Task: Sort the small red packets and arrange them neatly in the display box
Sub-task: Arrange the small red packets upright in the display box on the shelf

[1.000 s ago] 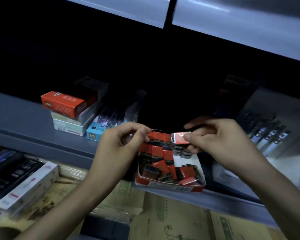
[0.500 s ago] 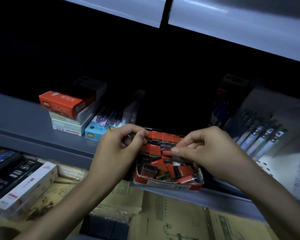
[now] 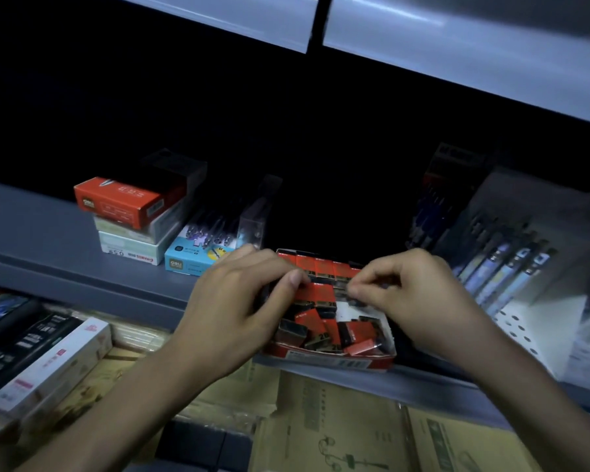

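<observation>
Left hand [image 3: 239, 308] curls over the left side of the box [image 3: 334, 362], thumb on the second row; I cannot tell whether it grips. Right hand [image 3: 419, 301] pinches a packet [image 3: 342, 291] at that row's right end. Rear packets [image 3: 324, 267] stand upright in left-right rows; front ones lie jumbled. The box sits at the front edge of the shelf [image 3: 48, 240].

The display box [image 3: 334, 361] sits at the shelf's [image 3: 41, 240] front edge, with packets [image 3: 324, 294] inside. To its left is a pen box [image 3: 198, 257], then stacked boxes [image 3: 130, 226]. Pen packs [image 3: 504, 264] lie to the right, cartons [image 3: 338, 420] below.
</observation>
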The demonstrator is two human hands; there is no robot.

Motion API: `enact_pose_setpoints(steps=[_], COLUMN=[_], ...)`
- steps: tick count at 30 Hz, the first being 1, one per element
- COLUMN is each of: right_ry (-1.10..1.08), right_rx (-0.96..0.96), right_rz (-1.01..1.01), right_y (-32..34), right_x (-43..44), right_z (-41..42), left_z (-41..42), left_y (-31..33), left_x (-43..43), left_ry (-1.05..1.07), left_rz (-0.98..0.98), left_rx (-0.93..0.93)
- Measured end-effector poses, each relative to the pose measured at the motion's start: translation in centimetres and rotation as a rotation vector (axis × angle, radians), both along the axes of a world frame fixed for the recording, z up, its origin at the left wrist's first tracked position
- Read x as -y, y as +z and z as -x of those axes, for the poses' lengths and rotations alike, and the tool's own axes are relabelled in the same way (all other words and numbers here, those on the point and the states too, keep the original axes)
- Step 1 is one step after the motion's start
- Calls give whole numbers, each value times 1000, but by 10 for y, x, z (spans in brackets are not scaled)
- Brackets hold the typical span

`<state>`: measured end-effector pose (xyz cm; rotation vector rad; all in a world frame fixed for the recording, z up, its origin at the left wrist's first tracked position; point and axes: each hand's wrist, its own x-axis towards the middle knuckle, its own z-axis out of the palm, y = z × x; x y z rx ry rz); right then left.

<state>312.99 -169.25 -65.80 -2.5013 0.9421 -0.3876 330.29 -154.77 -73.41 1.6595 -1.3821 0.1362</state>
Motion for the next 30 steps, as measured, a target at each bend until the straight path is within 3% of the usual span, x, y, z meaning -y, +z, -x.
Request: enact_pose_setpoints(steps=[3,8,15,23,30], right_ry=[-16,86,236,151,114], right_rx=[-81,-382,-653,-646,-477], right_rz=[90,173,33,-44,-177], right_y=[12,7,19,25,27], right_x=[9,6,14,16,22], right_z=[8,8,3,-3,7], left_z=[-2,0,0,4,4], left_y=[7,7,4,4,4], left_x=[-2,3,4,4,5], left_ry=[-118,-206,-197,-190,-189], left_rz=[-26,-130,-93,-48,-80], left_rx=[2,186,176,130,124])
